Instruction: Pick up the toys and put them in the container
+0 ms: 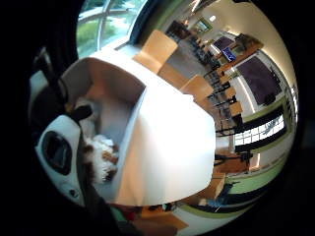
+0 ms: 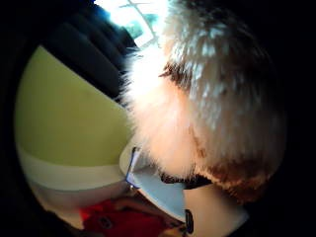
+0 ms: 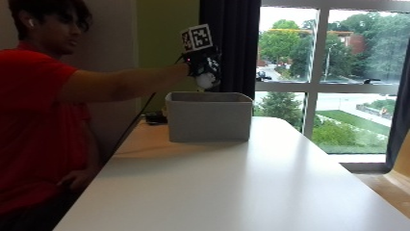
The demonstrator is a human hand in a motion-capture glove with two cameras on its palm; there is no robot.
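Note:
In the outside view my gloved right hand (image 3: 203,61) is raised just above the back left of a grey fabric container (image 3: 209,117) on the white table (image 3: 243,183). It grips a fluffy white and brown plush toy (image 3: 206,81), which hangs below the fingers over the container's opening. The same fur fills the thumb side palm view, with the plush toy (image 2: 212,98) close against the palm. The little finger side palm view looks down into the container (image 1: 118,105), where white and brown fur (image 1: 101,157) shows. I cannot tell whether that fur is the held toy or one lying inside.
The container stands near the table's far left end, by a dark curtain (image 3: 227,43) and a large window (image 3: 333,72). A small dark object (image 3: 154,118) lies behind the container. Wooden chairs (image 1: 157,49) stand past the table's far edge. The person's bare hand (image 3: 75,180) stays below the table edge.

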